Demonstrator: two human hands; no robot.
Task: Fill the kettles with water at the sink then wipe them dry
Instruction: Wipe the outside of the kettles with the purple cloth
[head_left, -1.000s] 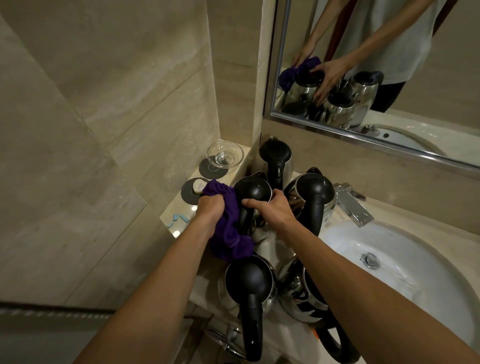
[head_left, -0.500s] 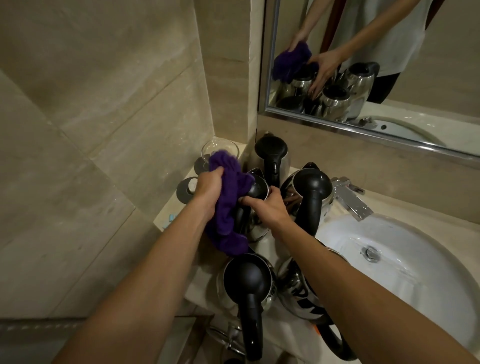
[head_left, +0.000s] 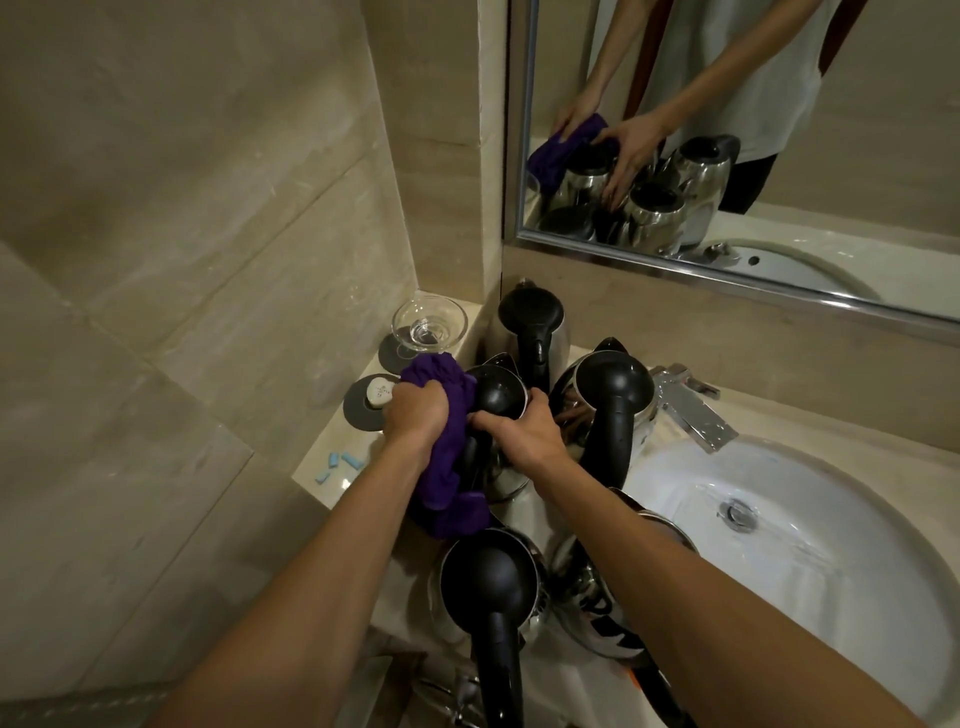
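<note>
Purple cloth is bunched in the left hand, whose fingers curl tightly round it and press it against the left flank of the middle kettle. That kettle stands on the counter among four others, at nine o'clock from the white sink and at seven o'clock from the faucet. Just to the right, the right hand wraps over its handle and lid edge, fingers curled round the black plastic, steadying it. To wipe well, I judge the cloth should travel round the steel body in overlapping strokes, top to base, while the other hand turns the kettle a little at a time; a firm hold matters, since neighbours stand touching or nearly so and a nudge could topple one. Both forearms reach forward from six o'clock, wrists bent slightly down, converging on the one kettle.
</note>
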